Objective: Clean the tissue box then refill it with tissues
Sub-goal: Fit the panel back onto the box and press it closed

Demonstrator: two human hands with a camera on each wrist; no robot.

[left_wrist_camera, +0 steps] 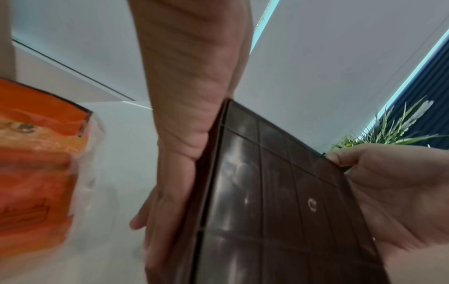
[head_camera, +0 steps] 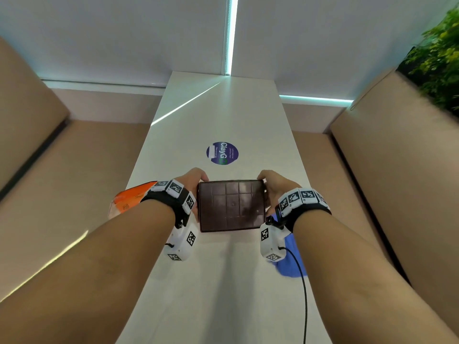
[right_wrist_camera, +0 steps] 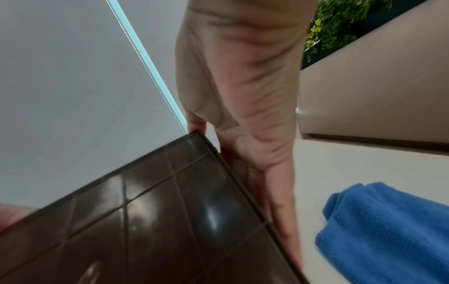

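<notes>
A dark brown translucent tissue box (head_camera: 231, 206) is held over the white table (head_camera: 223, 115), its flat gridded face turned up towards me. My left hand (head_camera: 192, 180) grips its left side, palm flat against the wall (left_wrist_camera: 175, 173) and fingers wrapped over the far corner. On the opposite side my right hand (head_camera: 272, 182) grips the same way (right_wrist_camera: 255, 134). An orange tissue pack (head_camera: 131, 199) in clear plastic lies on the table left of the box (left_wrist_camera: 36, 163). A blue cloth (head_camera: 290, 259) lies crumpled to the right (right_wrist_camera: 388, 230). The box's opening is hidden.
A round purple sticker (head_camera: 222, 153) sits on the narrow table beyond the box. Beige upholstered benches (head_camera: 74, 194) flank the table on both sides. Green plants (head_camera: 439, 58) stand at the upper right. A black cable (head_camera: 304, 294) hangs from my right wrist camera.
</notes>
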